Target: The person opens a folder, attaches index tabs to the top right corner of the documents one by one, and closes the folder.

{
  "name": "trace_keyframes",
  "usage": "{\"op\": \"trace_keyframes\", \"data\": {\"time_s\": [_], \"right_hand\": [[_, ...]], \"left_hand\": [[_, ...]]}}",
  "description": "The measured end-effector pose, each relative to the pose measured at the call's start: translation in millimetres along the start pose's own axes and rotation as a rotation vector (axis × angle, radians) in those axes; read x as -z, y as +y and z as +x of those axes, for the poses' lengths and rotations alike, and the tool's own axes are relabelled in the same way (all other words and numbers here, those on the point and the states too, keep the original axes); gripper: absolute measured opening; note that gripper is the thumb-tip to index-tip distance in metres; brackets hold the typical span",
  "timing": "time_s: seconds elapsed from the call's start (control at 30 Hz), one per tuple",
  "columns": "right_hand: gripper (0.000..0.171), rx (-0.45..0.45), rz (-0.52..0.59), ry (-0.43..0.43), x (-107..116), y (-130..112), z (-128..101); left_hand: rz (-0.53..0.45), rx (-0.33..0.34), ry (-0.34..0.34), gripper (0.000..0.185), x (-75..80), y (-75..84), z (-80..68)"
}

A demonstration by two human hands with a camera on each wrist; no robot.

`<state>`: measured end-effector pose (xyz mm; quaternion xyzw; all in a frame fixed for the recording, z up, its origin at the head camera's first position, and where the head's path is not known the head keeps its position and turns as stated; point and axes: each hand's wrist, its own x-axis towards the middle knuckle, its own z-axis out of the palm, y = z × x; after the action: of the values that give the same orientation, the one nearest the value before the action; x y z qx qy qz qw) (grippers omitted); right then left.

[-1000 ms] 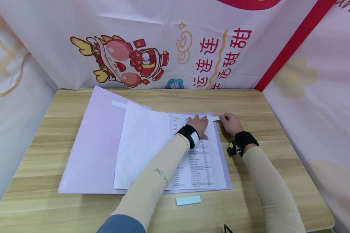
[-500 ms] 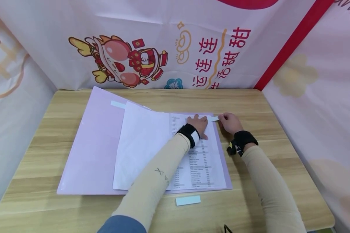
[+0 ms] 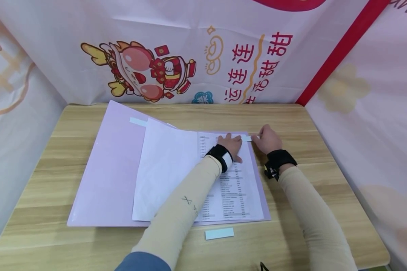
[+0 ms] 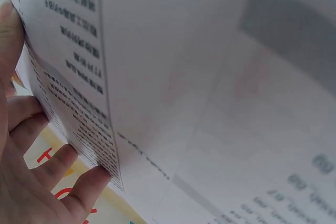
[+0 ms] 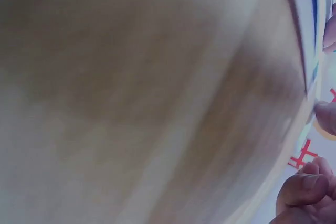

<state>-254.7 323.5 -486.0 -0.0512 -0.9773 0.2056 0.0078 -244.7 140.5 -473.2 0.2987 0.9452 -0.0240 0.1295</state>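
My left hand point(image 3: 230, 145) lies on a printed sheet point(image 3: 230, 195) near its top right corner, fingers spread. That page sits in an opened lilac folder point(image 3: 105, 177). In the left wrist view the left hand point(image 4: 50, 177) is close up, fingertips along the page's edge. At the top right of the page a light blue strip point(image 3: 246, 138) sticks out sideways over the folder's edge. My right hand point(image 3: 268, 141) pinches its outer end, fingers curled. Only part of the right hand point(image 5: 307, 190) shows in the right wrist view, beside the wooden tabletop.
A second light blue strip point(image 3: 219, 233) lies on the wooden table point(image 3: 329, 203) in front of the folder. Another pale strip point(image 3: 138, 121) is on the inside of the folder's left cover, partly under a turned white page point(image 3: 166, 169). A printed cloth point(image 3: 203, 49) hangs behind.
My right hand has turned, its knuckles rising and its thumb moving slightly left along the strip. The left hand, the folder and the loose strip have stayed put.
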Motion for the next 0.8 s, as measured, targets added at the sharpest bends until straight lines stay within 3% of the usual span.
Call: {"op": "trace_keyframes", "data": {"time_s": [0.37, 0.57, 0.8], "right_hand": [[0.029, 0.04, -0.046, -0.099, -7, -16, 2], [0.028, 0.025, -0.052, -0.111, -12, -20, 5], [0.033, -0.035, -0.037, -0.123, -15, -24, 12]], "left_hand": [[0.026, 0.007, 0.013, 0.09, -3.6, -2.3, 3.4], [0.02, -0.003, 0.03, 0.089, -7.1, -2.3, 7.7], [0.011, -0.01, 0.102, 0.082, -12.6, -4.1, 10.4]]}}
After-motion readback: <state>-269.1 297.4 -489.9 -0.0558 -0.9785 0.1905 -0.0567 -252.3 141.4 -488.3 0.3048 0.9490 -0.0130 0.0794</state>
